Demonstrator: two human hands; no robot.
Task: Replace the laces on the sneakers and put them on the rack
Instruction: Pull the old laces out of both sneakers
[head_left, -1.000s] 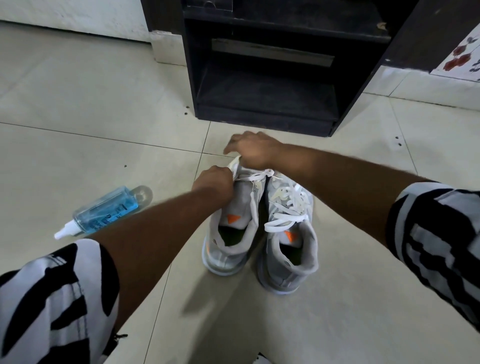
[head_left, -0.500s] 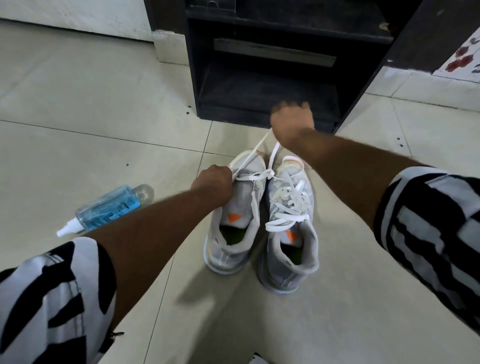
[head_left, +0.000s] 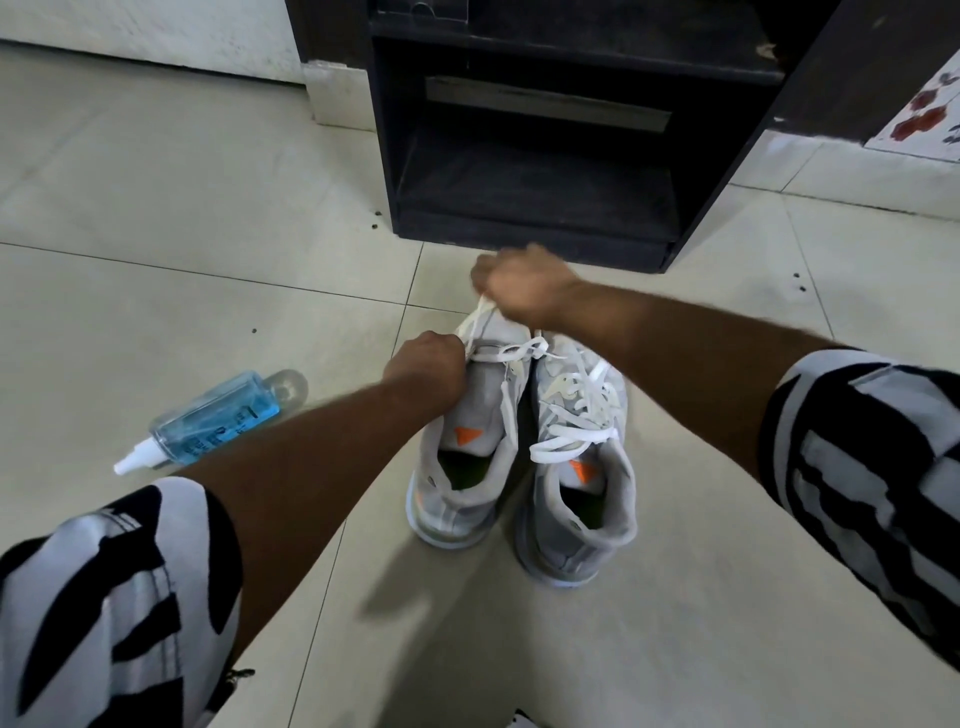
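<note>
Two grey sneakers stand side by side on the tiled floor, toes pointing away from me. The left sneaker (head_left: 470, 441) has a white lace (head_left: 511, 351) threaded only near its toe. My left hand (head_left: 428, 371) grips that shoe's left side by the eyelets. My right hand (head_left: 522, 288) hovers over the toe and pinches the lace's loose ends. The right sneaker (head_left: 582, 457) is fully laced in white. A dark shoe rack (head_left: 535, 208) stands just beyond the shoes, its lower shelf bare.
A clear spray bottle (head_left: 218, 415) of blue liquid lies on the floor left of the shoes. A white wall runs at the back left. A flowered panel (head_left: 930, 117) leans at the far right. Something white peeks in at the bottom edge (head_left: 519, 719).
My right hand pulled the lace up and away toward the rack, then came back down to the left sneaker's toe. My left hand stayed on the shoe.
</note>
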